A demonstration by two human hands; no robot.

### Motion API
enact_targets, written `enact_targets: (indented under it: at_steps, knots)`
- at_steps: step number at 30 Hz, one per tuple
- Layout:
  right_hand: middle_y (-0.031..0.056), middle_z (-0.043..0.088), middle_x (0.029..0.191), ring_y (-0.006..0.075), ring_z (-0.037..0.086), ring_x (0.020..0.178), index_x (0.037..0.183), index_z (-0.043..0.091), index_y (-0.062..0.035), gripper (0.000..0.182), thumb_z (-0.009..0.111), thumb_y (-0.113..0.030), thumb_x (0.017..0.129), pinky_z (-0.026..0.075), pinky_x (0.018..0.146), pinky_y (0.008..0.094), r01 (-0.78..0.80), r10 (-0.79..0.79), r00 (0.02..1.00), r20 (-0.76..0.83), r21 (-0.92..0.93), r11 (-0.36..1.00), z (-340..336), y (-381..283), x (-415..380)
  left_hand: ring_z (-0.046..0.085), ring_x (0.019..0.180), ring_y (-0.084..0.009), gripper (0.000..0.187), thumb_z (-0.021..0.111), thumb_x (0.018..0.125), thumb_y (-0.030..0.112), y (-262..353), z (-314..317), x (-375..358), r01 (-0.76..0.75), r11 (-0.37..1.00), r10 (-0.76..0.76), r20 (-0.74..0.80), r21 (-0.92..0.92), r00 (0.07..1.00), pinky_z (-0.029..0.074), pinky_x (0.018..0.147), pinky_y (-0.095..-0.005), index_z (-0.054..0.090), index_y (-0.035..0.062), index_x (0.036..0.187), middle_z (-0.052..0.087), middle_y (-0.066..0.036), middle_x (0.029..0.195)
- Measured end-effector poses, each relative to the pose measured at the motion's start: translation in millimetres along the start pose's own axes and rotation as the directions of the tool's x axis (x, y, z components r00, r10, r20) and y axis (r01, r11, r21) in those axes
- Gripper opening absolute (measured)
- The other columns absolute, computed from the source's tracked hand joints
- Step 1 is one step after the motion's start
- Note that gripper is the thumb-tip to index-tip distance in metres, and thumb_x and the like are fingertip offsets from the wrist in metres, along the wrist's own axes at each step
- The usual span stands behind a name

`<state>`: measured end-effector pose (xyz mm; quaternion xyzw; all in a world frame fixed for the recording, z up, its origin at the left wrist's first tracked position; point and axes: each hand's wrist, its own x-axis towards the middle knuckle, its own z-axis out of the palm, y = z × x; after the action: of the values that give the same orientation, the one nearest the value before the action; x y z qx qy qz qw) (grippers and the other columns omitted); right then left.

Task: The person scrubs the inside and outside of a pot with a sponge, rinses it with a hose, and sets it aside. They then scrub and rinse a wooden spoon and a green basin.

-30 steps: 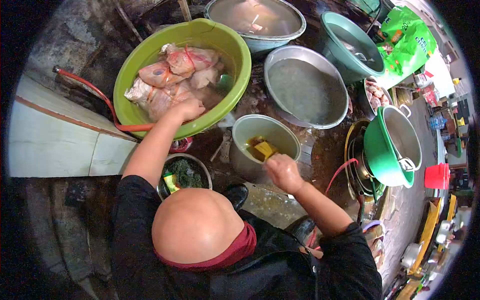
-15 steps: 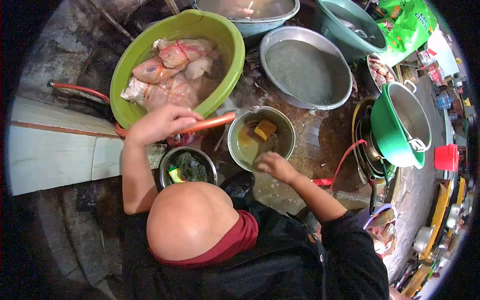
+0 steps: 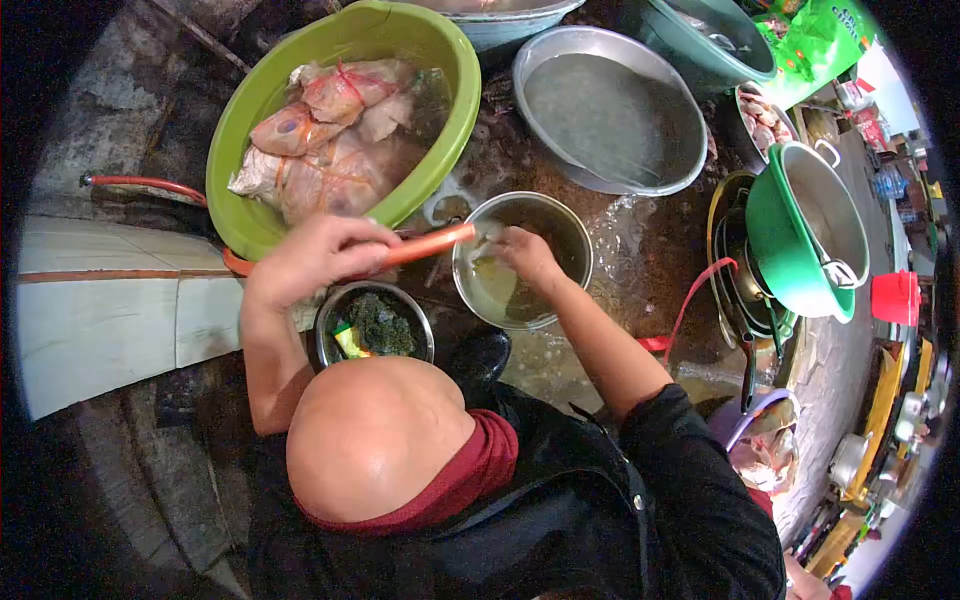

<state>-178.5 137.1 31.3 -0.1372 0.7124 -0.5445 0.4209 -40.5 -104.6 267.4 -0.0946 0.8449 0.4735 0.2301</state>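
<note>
You have one orange-red, flexible, tubular hose [image 3: 430,246] gripped in your left hand [image 3: 325,258], its long axis crosswise, its open end pointing rightward at the left rim of one round, silver metal pot [image 3: 573,258]. Your right hand [image 3: 528,258], fingers curled narrow, is over that pot; whether it grips anything cannot be told. One smooth lime-green plastic basin [image 3: 466,110] stands nearby.

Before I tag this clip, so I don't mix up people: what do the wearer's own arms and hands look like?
The left hand and right hand are bare, with no gloves or watch showing. The right sleeve is plain black and ends near the elbow, leaving the right forearm uncovered; the left forearm is bare too.
</note>
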Motion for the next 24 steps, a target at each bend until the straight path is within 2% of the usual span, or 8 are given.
enact_targets:
  at_steps: [1,3,8,10,12,15,19,24]
  knots:
    - [0.0094,0.059,0.107,0.0337,0.06,0.091,0.126,0.049,-0.0141,0.049,0.062,-0.012,0.079,0.05,0.082,0.044,0.09,-0.126,0.992,-0.011,-0.641,0.763,-9.1,16.8,9.9,0.058,0.082,-0.011,0.022,0.058,0.088,0.016,-6.8,-3.6,2.9,0.003,1.0,-0.003,-0.001,-0.001,1.0,0.046,0.076,-0.0276,0.064,0.0025,0.104,0.065,-0.004,0.085]
    - [0.0109,0.047,0.128,0.0426,0.055,0.101,0.129,0.047,-0.0228,0.059,0.067,-0.017,0.074,0.049,0.085,0.0464,-0.065,-0.132,0.977,-0.166,-0.828,0.557,-12.3,37.4,12.5,0.057,0.083,-0.0108,0.022,0.058,0.088,0.015,-24.3,-14.4,10.6,-0.225,0.971,0.237,-0.306,0.074,0.922,0.046,0.077,-0.0275,0.064,0.0033,0.105,0.065,-0.003,0.088]
    - [0.0195,0.042,0.123,0.0415,0.056,0.1,0.119,0.043,-0.0135,0.048,0.061,-0.007,0.075,0.049,0.083,0.0482,-0.112,-0.008,0.991,-0.13,-0.882,0.458,-11.5,86.0,34.0,0.058,0.087,-0.018,0.024,0.056,0.088,0.016,-51.4,-21.7,55.1,-0.002,0.996,0.053,-0.548,0.093,0.835,0.045,0.079,-0.032,0.063,0.0049,0.108,0.063,-0.008,0.095]
    - [0.0202,0.044,0.12,0.0419,0.058,0.096,0.117,0.043,-0.0094,0.042,0.057,-0.006,0.077,0.049,0.082,0.048,-0.127,0.035,0.991,-0.125,-0.88,0.457,-4.6,88.9,30.5,0.057,0.081,-0.0261,0.023,0.054,0.087,0.016,-55.3,1.8,77.5,0.264,0.69,0.465,-0.692,0.674,0.552,0.045,0.077,-0.0392,0.063,0.0073,0.107,0.058,-0.009,0.089]
    - [0.0224,0.046,0.12,0.042,0.06,0.095,0.116,0.041,-0.0026,0.035,0.052,-0.006,0.082,0.05,0.081,0.047,-0.184,0.154,0.98,-0.128,-0.876,0.445,5.4,86.6,14.4,0.053,0.076,-0.0298,0.022,0.054,0.086,0.016,-41.8,40.6,88.8,0.047,0.701,0.659,-0.672,0.712,0.338,0.043,0.073,-0.0446,0.062,0.009,0.106,0.053,-0.008,0.084]
    - [0.0276,0.051,0.119,0.0389,0.059,0.099,0.112,0.044,-0.0012,0.026,0.046,-0.011,0.088,0.05,0.08,0.0446,-0.115,0.188,0.982,-0.017,-0.846,0.52,33.3,93.3,8.6,0.055,0.083,-0.0268,0.028,0.058,0.081,0.01,-58.3,103.8,102.2,-0.229,0.533,0.789,-0.38,0.815,0.482,0.043,0.075,-0.0381,0.061,0.0088,0.109,0.055,-0.009,0.091]
    - [0.0222,0.059,0.106,0.0372,0.061,0.093,0.108,0.05,-0.0056,0.022,0.043,-0.013,0.089,0.051,0.075,0.0453,0.093,-0.073,0.995,0.065,-0.854,0.511,48.9,91.1,36.6,0.048,0.111,-0.0379,0.054,0.059,0.081,0.011,-116.2,171.3,144.7,-0.109,0.956,0.264,-0.63,0.274,0.731,0.039,0.094,-0.0429,0.042,0.006,0.131,0.049,-0.019,0.122]
    - [0.0145,0.06,0.098,0.033,0.064,0.083,0.113,0.052,-0.0096,0.028,0.048,-0.017,0.086,0.053,0.069,0.0442,0.063,-0.271,0.962,-0.014,-0.959,0.275,-5.4,76.7,48.3,0.05,0.115,-0.0313,0.053,0.047,0.08,-0.001,-165.6,209.3,171.3,-0.111,0.976,-0.028,-0.613,-0.187,0.789,0.035,0.101,-0.0357,0.039,0.0004,0.132,0.052,-0.02,0.122]
